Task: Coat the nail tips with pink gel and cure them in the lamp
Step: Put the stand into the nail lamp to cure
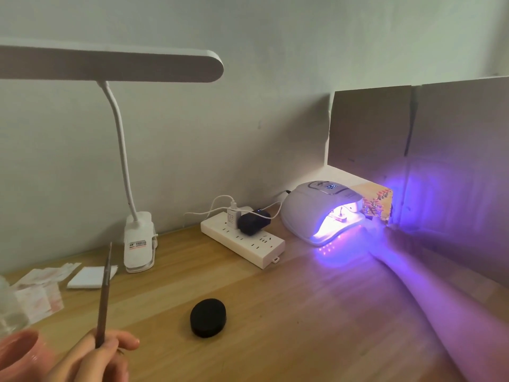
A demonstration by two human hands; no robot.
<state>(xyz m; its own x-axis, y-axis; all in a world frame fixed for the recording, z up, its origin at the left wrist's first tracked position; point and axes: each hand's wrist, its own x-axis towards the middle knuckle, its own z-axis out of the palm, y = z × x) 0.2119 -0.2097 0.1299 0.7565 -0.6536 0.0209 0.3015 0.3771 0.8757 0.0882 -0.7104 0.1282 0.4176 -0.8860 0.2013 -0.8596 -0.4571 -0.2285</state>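
Observation:
My left hand [96, 357] at the bottom left pinches a thin brush [104, 296] that points straight up. Beside it at the frame's edge is a pink gel jar [16, 351], and its black lid [208, 321] lies on the desk. The white curing lamp [316, 210] glows purple at the back right, with a small nail-tip holder [341, 216] standing inside its mouth. My right hand [382, 249] is a motion-blurred streak just outside the lamp's opening, so I cannot make out its fingers. A board of coloured nail tips [378, 205] leans behind the lamp.
A white clip-on desk lamp [137, 244] stands at the left, its head overhanging the desk. A power strip [248, 241] with plugs and cables lies between it and the curing lamp. Wipes [88, 277] and stained papers [41, 293] lie at the left. Cardboard [413, 147] walls the right side.

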